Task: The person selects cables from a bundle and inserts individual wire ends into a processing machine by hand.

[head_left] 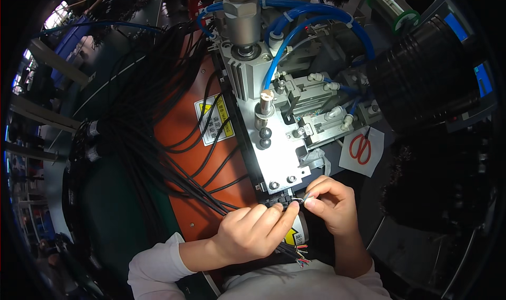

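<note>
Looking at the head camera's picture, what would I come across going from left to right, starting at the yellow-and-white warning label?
Yellow-and-white warning label → left hand → right hand → red-handled scissors → large black ribbed cylinder.

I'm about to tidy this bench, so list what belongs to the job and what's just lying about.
Seemingly in use:
thin wire, pinched by the right hand
silver machine, just beyond the left hand
black cables, running toward the left hand

Probably just lying about:
red-handled scissors
white sheet beneath them
</note>
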A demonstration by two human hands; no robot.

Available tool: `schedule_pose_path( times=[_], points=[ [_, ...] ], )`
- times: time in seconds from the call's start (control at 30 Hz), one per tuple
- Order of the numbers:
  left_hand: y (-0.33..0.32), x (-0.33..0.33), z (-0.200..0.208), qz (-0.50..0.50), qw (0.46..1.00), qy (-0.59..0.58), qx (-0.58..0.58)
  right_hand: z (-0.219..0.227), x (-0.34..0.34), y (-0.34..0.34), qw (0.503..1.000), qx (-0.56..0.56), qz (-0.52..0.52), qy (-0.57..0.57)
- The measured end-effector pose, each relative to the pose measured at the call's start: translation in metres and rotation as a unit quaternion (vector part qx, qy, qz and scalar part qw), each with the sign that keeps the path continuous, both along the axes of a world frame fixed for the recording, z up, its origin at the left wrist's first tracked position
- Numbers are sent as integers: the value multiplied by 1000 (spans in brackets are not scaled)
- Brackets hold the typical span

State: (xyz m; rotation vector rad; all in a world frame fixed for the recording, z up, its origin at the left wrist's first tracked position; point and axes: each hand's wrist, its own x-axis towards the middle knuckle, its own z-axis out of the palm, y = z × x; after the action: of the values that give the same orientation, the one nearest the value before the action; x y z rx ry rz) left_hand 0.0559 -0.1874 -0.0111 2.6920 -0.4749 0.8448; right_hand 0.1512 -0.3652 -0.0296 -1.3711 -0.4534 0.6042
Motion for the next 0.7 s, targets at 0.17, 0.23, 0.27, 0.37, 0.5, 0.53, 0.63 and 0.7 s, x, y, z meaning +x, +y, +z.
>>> schedule_pose_path(
  times=[0.17, 0.23, 0.27, 0.37, 0.5, 0.53, 0.63, 0.7],
  points=[
    [-4, -4, -1, -3, 997, 73, 33, -4, 1, 9, 947, -156, -44, -277],
    [-6, -2, 2, 25, 990, 123, 67, -7, 0, 17, 925, -177, -59, -332],
    [-7, -2, 1, 26, 990, 123, 67, -8, -1, 20, 898, -195, -76, -386],
    [-10, -4, -1, 62, 985, 137, 79, -7, -2, 18, 884, -243, -43, -397],
    [-11, -1, -3, 66, 987, 131, 67, -14, -2, 24, 892, -181, -92, -404],
    [-10, -1, -3, 66, 988, 123, 65, -17, -2, 25, 893, -178, -91, -403],
    [-9, 1, -4, 57, 991, 111, 40, -26, -2, 26, 903, -157, -124, -381],
    [-8, 4, -9, 53, 994, 93, 26, -30, -3, 24, 953, -149, -122, -235]
  ],
)
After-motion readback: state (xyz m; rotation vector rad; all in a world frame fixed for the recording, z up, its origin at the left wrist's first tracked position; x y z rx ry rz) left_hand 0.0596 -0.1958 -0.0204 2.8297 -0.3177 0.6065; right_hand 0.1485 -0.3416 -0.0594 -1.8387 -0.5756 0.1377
